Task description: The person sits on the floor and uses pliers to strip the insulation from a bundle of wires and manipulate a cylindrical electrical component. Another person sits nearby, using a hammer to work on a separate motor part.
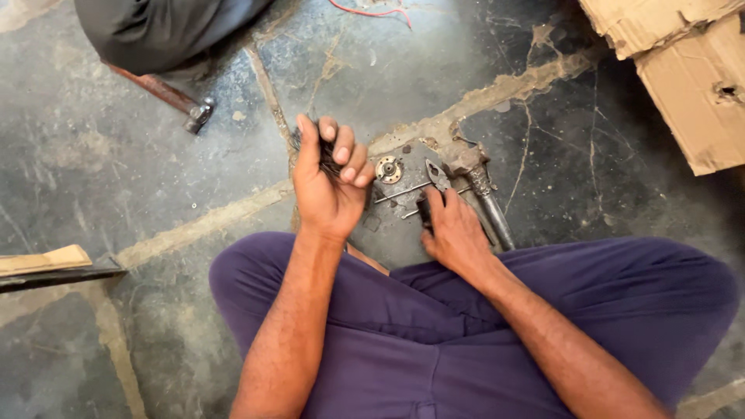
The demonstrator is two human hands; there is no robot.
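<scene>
Pliers [434, 186] under lowered right hand [454, 233]; left hand [330, 182] raised, fisted.

Bare floor left of hammer [174, 98]; cardboard [683, 70] far right

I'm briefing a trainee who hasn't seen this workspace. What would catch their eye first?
The left hand, raised mid-frame, is closed on a dark bundle. Beside it, the right hand rests on pliers among small metal parts on the cracked floor. A hammer lies upper left, torn cardboard upper right.

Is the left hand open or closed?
Closed: the left hand has its fingers curled around a dark bundle.
</scene>
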